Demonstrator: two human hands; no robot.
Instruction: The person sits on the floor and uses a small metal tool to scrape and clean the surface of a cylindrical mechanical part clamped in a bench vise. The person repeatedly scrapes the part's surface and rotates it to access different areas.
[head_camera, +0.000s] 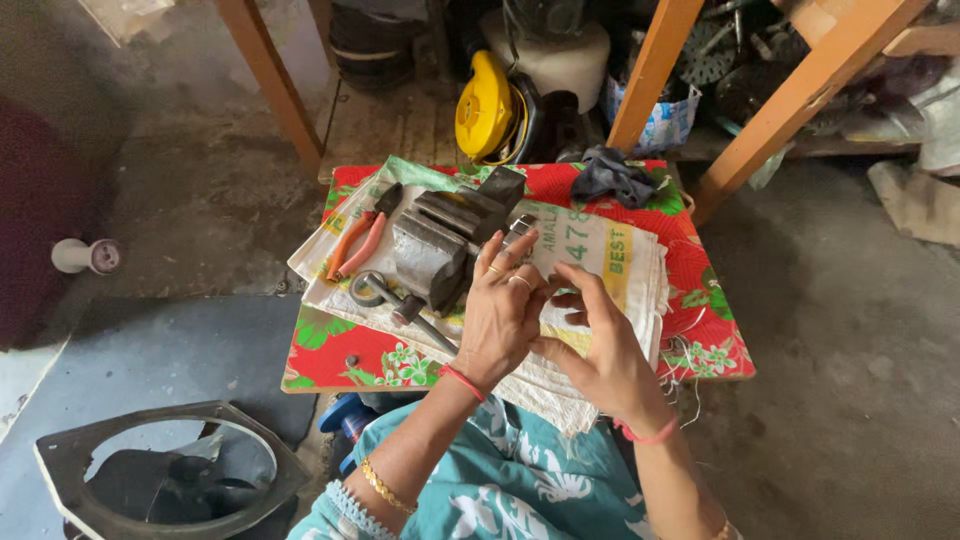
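I am pinching a small metal piece (521, 229) between the raised fingertips of my left hand (500, 315), just beside the bench vise (445, 240) on the folded sack (600, 265). My right hand (600, 355) is curling loosely under it, touching my left palm. The piece is out of the vise, so any fitting looks undone. I am counting 1 vise, 1 pair of orange-handled pliers (358, 243), 1 dark rag (612, 175).

A small silvery metal piece (521, 228) is pinched at the fingertips of the left hand (500, 315), just beside the grey metal vise (440, 245). The right hand (598, 350) sits close alongside, fingers bent toward the left palm. Finer detail of the piece cannot be told.
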